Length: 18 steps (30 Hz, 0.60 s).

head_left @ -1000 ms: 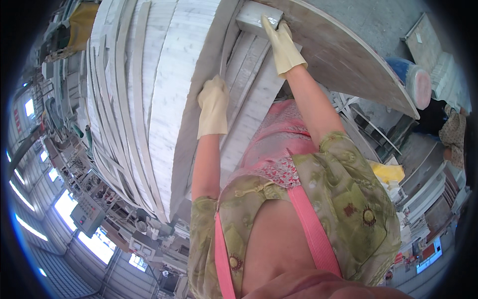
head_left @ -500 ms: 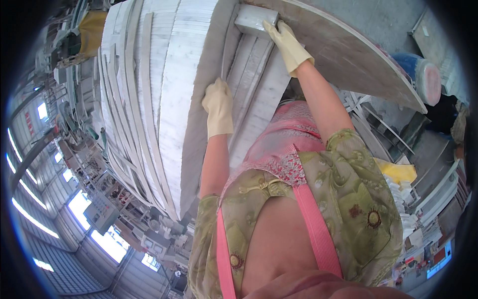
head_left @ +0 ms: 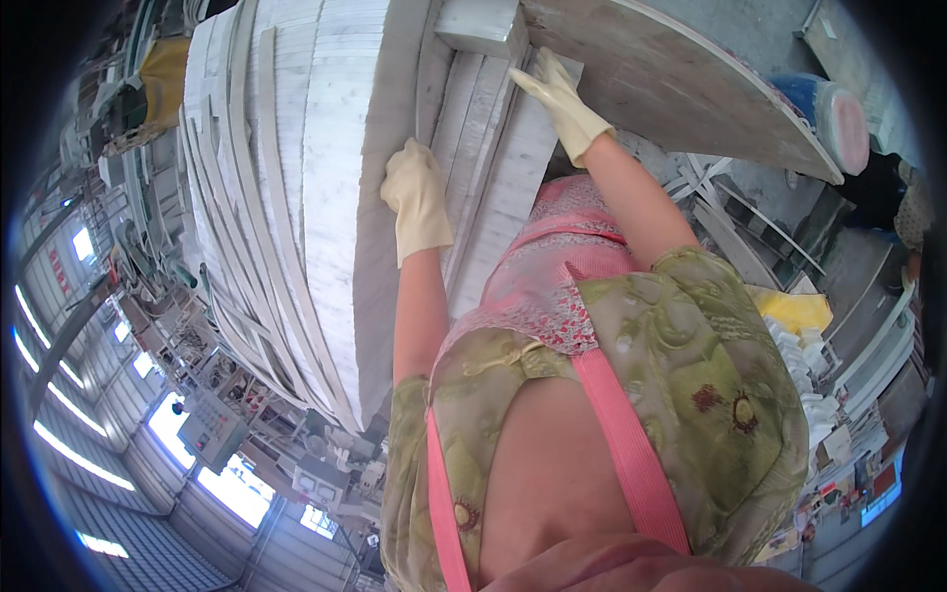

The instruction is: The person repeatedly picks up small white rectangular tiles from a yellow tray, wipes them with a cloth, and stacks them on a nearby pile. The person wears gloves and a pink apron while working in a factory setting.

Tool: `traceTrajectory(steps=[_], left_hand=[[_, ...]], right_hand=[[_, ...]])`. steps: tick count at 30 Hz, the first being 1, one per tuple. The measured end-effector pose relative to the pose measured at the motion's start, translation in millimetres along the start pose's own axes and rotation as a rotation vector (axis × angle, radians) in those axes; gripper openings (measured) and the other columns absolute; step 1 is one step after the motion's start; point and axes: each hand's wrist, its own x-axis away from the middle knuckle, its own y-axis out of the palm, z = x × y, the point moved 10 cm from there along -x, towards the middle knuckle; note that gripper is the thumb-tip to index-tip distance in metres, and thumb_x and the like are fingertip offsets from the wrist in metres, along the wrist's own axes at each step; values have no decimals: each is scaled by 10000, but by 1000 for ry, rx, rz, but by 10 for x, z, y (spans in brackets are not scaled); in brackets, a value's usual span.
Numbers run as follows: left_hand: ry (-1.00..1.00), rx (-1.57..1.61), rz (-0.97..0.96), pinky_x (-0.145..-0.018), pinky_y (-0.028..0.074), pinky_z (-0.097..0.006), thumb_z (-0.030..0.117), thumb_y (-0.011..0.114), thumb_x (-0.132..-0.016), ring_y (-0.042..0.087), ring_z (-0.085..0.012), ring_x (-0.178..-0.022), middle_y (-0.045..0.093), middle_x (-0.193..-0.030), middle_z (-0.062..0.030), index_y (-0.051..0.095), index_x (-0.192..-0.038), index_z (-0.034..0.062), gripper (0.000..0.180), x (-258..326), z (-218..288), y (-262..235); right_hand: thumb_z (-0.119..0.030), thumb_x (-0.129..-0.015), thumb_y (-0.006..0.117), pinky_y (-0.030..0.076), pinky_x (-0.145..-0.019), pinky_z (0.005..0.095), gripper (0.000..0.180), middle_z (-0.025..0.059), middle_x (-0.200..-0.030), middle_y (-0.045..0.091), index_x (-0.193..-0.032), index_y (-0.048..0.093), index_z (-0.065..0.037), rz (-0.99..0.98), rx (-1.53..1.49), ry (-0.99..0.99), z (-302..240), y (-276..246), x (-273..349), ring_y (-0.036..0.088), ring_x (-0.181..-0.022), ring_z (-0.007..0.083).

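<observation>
My left hand point(head_left: 418, 197), in a cream rubber glove, is closed with its fingers curled against the grey side of a tall stack of white, marble-like stone slabs point(head_left: 340, 148). What lies inside those fingers, if anything, is hidden. My right hand point(head_left: 560, 104), gloved alike, has thumb and fingers apart over a wide white stone strip point(head_left: 513, 173). Just beyond it a short white stone block point(head_left: 478, 28) sits across the far end of several long, pale strips point(head_left: 469, 123). A gap separates that block from my right glove.
A large brownish board point(head_left: 681, 89) leans at the right, with a blue barrel point(head_left: 804, 104) behind it. Long thin offcuts point(head_left: 261, 197) hang along the stack's left face. Loose strips point(head_left: 764, 217) lie on the floor at right. Machinery fills the left background.
My right hand has come away from the short block, and its fingers have spread. The left hand stays at the stack's side. The whole view has shifted slightly.
</observation>
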Motion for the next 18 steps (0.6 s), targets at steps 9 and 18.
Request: traceTrajectory(steps=[9, 18], left_hand=[[149, 139, 163, -735, 562, -514, 268, 512, -990, 717, -360, -918, 739, -1009, -158, 611, -1273, 46, 373, 145, 30, -105], [153, 254, 161, -826, 546, -484, 235, 598, -963, 688, -369, -1019, 714, -1071, -205, 585, -1334, 23, 428, 203, 15, -212]], right_hand=[[-425, -744, 857, 479, -1046, 370, 1080, 203, -1399, 558, -1499, 280, 88, 194, 19, 34, -147, 230, -860, 593, -1250, 294], [-412, -932, 671, 434, -1093, 404, 573, 173, -1418, 584, -1377, 589, -60, -19, 382, -258, -586, 291, -718, 524, -1341, 317]])
